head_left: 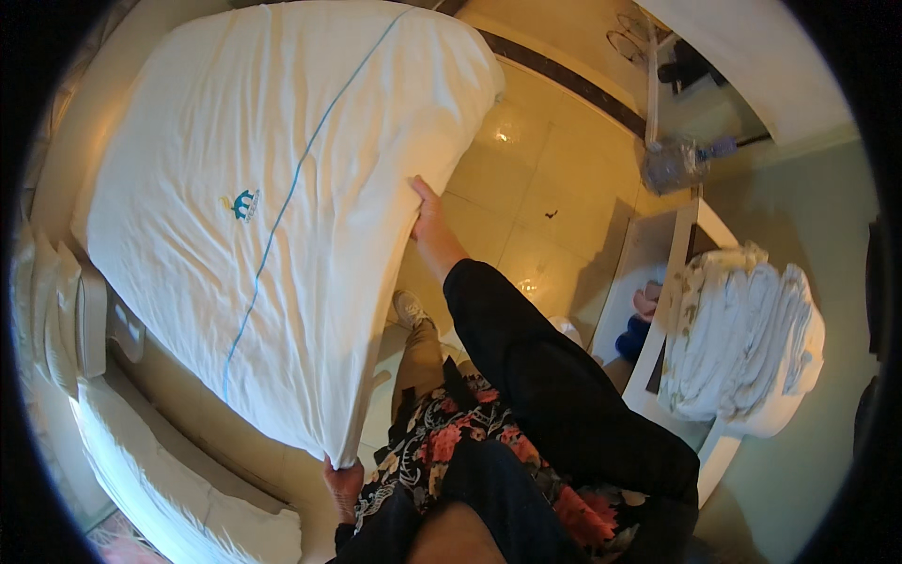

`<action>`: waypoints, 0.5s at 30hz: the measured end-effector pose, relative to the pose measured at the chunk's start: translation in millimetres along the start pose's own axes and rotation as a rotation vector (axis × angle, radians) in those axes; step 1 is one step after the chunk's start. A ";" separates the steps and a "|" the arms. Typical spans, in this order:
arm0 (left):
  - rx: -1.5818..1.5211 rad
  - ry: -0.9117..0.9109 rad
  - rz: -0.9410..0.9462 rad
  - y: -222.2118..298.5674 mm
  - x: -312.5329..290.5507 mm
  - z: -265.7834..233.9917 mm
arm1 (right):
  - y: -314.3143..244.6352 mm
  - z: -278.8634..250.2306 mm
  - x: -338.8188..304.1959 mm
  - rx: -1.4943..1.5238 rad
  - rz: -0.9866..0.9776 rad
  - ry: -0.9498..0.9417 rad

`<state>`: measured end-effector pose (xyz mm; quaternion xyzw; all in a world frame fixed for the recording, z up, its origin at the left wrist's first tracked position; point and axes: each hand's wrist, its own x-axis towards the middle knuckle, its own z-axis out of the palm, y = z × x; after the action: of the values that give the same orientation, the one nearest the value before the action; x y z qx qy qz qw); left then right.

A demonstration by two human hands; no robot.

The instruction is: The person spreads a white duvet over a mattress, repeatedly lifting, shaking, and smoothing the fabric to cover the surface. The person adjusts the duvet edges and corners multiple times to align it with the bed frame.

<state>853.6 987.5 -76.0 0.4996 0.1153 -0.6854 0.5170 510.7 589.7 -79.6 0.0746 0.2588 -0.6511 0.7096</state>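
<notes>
A large white duvet (188, 273) with a thin blue line and a small teal and yellow emblem spreads over the bed on the left. At its near corner, my left hand (344, 487) is closed round the gathered cloth; part of its fingers is hidden by the fabric. Farther up the right edge, my right hand (434, 226) pinches the duvet's side, with some fingers tucked out of sight beneath it. Between my two hands the edge hangs fairly straight.
Folded white bedding (733, 343) is stacked on a white shelf unit (658, 246) at right, with dark and pink items inside. Beyond it is a clear plastic water jug (675, 166). White pillows (58, 310) lie far left. Tiled floor (517, 179) runs beside the bed.
</notes>
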 end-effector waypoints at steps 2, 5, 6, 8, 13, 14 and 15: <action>0.057 0.080 -0.100 3.3 -4.2 16.3 | -15.2 -9.6 23.3 -0.018 -0.049 -0.014; 0.000 0.202 -0.195 1.7 14.2 -42.9 | -31.2 7.3 54.4 -0.029 -0.087 -0.051; 0.032 0.218 -0.200 1.2 19.9 -39.4 | -42.6 5.2 65.1 -0.035 -0.112 0.003; 0.091 0.271 -0.170 3.3 17.1 -37.1 | -53.4 11.9 74.1 -0.070 -0.122 0.092; 0.162 0.349 -0.107 1.0 5.1 -29.0 | -96.8 38.0 83.4 -0.085 -0.093 0.072; 0.173 0.357 -0.093 -0.3 4.2 -27.3 | -106.9 45.0 86.3 -0.071 -0.087 0.056; 0.186 0.363 -0.079 -2.5 7.3 -25.5 | -115.5 50.6 90.1 -0.059 -0.078 0.040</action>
<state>866.2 1001.5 -94.9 0.6555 0.1622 -0.6116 0.4122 414.8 471.1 -51.4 0.0564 0.2948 -0.6686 0.6803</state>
